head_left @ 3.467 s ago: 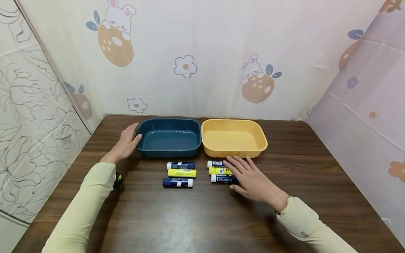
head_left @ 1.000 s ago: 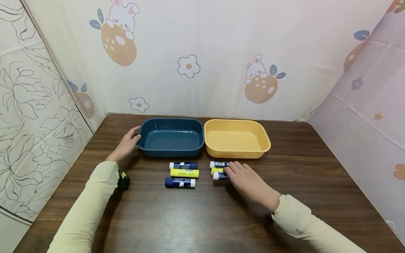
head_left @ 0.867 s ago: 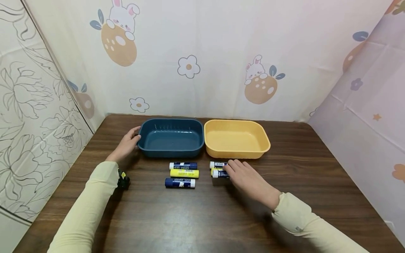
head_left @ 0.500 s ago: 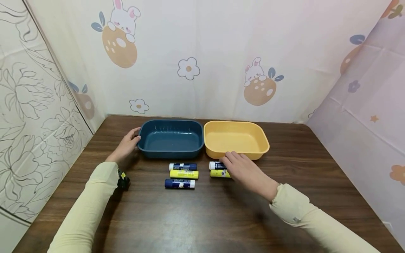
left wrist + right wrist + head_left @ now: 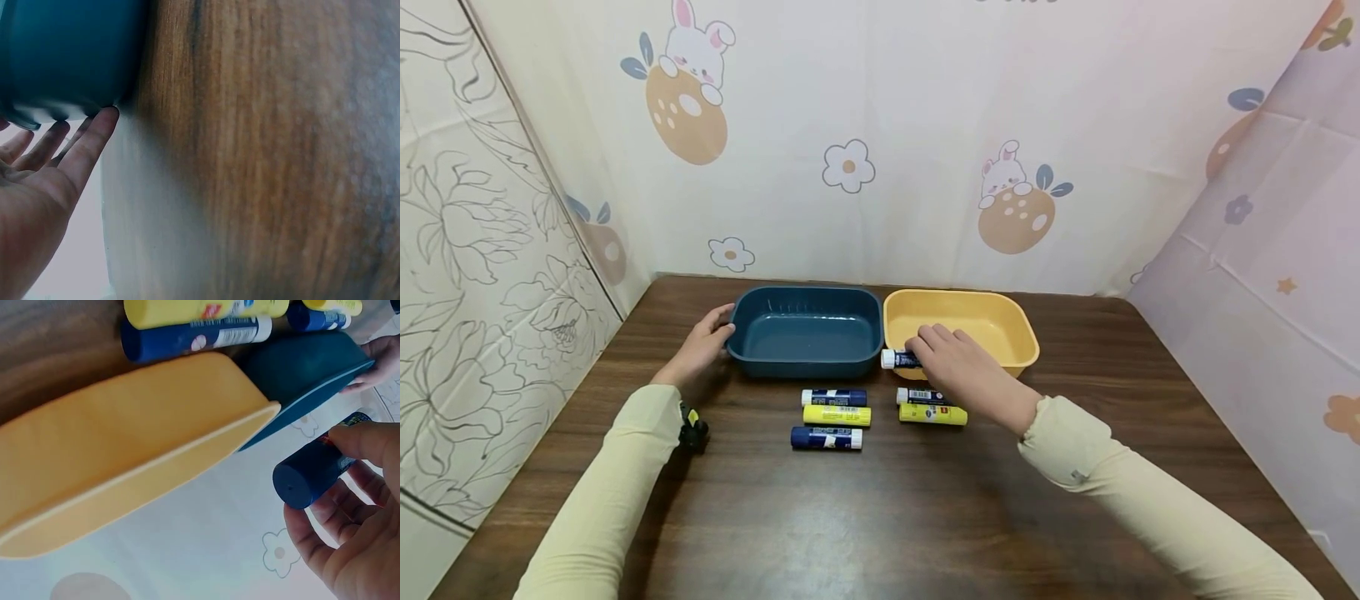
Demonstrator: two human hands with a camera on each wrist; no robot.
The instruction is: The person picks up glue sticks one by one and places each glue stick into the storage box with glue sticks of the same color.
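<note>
My right hand [image 5: 958,367] grips a dark blue glue stick [image 5: 319,462] with a white end, thumb on one side and fingers on the other. It is raised at the front rim of the yellow tray [image 5: 1024,360]. My left hand [image 5: 702,343] touches the left end of the dark teal tray [image 5: 805,367], its fingers [image 5: 94,140] extended against the outer wall. Below the yellow tray lie a blue glue stick [image 5: 917,396] and a yellow glue stick [image 5: 934,414]. Left of them, a yellow glue stick [image 5: 837,415] lies between an upper blue glue stick [image 5: 842,398] and a lower blue one [image 5: 820,437].
Both trays stand side by side at the back of the brown wooden table [image 5: 820,525], with nothing inside them. Behind hangs a patterned curtain [image 5: 925,225]. A small black device [image 5: 694,429] sits at the left wrist.
The right hand has taken the nearest blue glue stick from the right-hand group and lifted it up and away, to the yellow tray's front rim. The left hand has stayed at the teal tray.
</note>
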